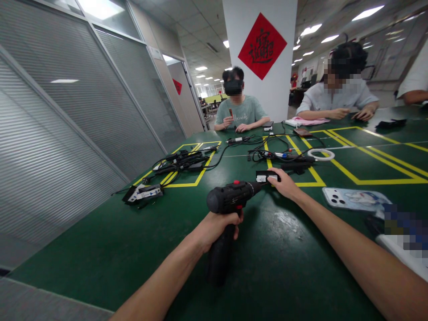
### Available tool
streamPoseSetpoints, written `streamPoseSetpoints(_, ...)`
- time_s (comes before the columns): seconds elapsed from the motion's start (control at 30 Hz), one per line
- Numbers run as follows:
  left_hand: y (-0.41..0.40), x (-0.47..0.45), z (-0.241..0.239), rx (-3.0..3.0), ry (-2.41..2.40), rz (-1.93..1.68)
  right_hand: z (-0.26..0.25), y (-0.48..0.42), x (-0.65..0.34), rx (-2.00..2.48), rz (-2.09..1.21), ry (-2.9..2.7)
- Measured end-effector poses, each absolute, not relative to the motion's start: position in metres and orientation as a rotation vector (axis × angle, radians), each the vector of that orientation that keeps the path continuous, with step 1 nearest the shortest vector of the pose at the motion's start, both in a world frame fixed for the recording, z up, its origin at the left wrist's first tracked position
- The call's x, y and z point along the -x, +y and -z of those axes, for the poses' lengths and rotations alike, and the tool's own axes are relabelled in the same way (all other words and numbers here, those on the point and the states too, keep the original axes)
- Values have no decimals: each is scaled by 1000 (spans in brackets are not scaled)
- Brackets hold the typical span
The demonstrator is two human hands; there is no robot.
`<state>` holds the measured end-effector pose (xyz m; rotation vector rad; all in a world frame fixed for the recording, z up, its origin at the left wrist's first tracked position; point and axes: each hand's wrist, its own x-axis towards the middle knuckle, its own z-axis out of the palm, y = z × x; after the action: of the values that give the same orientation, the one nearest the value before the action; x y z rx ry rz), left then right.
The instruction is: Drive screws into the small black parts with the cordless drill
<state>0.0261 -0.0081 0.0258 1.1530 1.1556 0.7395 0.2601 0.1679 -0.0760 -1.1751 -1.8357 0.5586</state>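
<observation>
My left hand (217, 227) is wrapped round the grip of a black electric screwdriver (230, 198) with a red button on top, its nose pointing away to the right. The tip meets a small black and white part (265, 177) lying on the green table (187, 249). My right hand (284, 183) grips that part with closed fingers, holding it against the screwdriver's tip.
A white phone (351, 198) lies to the right, a black and white device (143, 192) to the left. Cables and adapters (187, 161) and a white ring (321, 154) lie farther back inside yellow tape lines. Two people sit across the table, and a third person's arm shows at far right.
</observation>
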Motion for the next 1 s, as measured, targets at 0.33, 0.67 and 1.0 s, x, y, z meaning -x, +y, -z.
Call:
streamPoseSetpoints(0.33, -9, -27, -28, -1149, 1145, -755, 75, 167, -259, 1177, -572, -1832)
streamPoseSetpoints(0.67, -8, -26, -26, -1137, 1153, -745, 80, 171, -260, 1152, -526, -1839)
streamPoseSetpoints(1.0, -8, -26, -25, -1149, 1128, -751, 78, 170, -260, 1163, -534, -1835)
